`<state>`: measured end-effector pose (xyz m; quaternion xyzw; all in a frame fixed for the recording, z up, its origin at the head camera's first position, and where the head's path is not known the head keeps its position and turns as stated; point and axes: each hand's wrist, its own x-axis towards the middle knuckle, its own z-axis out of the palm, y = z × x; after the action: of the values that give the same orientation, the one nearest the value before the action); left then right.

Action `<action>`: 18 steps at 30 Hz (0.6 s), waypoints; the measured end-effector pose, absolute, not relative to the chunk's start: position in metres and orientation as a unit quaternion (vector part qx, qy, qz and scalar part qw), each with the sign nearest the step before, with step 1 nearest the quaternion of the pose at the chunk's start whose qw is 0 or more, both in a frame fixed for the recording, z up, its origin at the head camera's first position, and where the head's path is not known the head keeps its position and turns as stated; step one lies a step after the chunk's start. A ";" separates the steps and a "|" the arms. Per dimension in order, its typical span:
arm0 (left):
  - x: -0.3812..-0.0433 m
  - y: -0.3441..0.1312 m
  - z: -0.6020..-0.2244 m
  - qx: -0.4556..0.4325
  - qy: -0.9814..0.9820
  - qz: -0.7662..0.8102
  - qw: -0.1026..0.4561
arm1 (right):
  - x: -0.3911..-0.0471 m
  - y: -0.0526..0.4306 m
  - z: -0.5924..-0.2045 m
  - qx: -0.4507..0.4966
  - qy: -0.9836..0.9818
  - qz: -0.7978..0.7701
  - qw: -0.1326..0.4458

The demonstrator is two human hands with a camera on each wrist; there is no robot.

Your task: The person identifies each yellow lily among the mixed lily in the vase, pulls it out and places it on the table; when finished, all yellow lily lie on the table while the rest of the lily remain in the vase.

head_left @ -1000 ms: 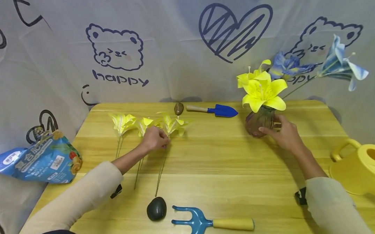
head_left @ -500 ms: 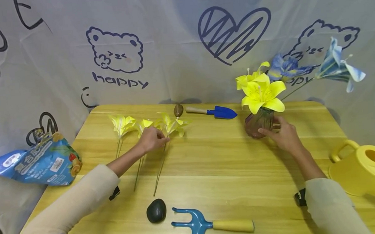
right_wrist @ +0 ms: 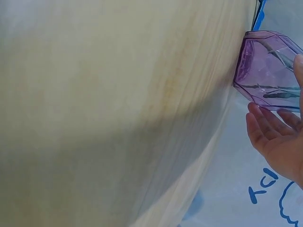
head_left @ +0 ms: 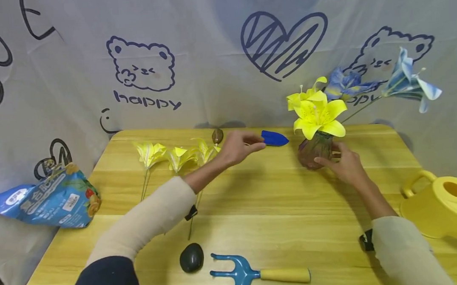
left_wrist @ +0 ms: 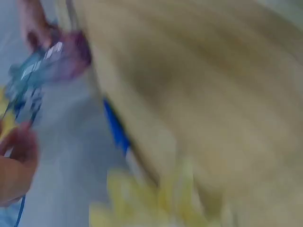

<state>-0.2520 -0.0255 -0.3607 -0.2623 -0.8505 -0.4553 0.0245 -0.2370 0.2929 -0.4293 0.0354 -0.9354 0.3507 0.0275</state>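
My right hand grips the side of a translucent purplish glass vase, thumb in front. The vase stands at the back right of the table, holding bright yellow lilies, a blue-violet flower and a pale blue lily. In the right wrist view, stems show through the vase. My left hand is over the trowel, fingers loosely bent with nothing visible between them, and hides the handle. Left of it lie three yellow lilies, the rightmost partly covered by the hand and forearm.
A brown stone sits at the back edge. A black stone and a blue hand fork lie in front. A yellow watering can stands right, a blue bag left. A printed cloth hangs behind.
My left hand has left the lilies and moved right and back to over the trowel. The lilies stay on the table. My right hand stays on the vase.
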 end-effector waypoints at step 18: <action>-0.248 0.134 -0.382 -0.054 -0.763 -0.621 0.174 | -0.237 0.294 -0.433 0.038 -0.930 0.364 0.024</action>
<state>-0.2484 0.1343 -0.3821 -0.0545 -0.7628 -0.6205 0.1737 -0.2366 0.2936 -0.4326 0.0379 -0.9304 0.3638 0.0244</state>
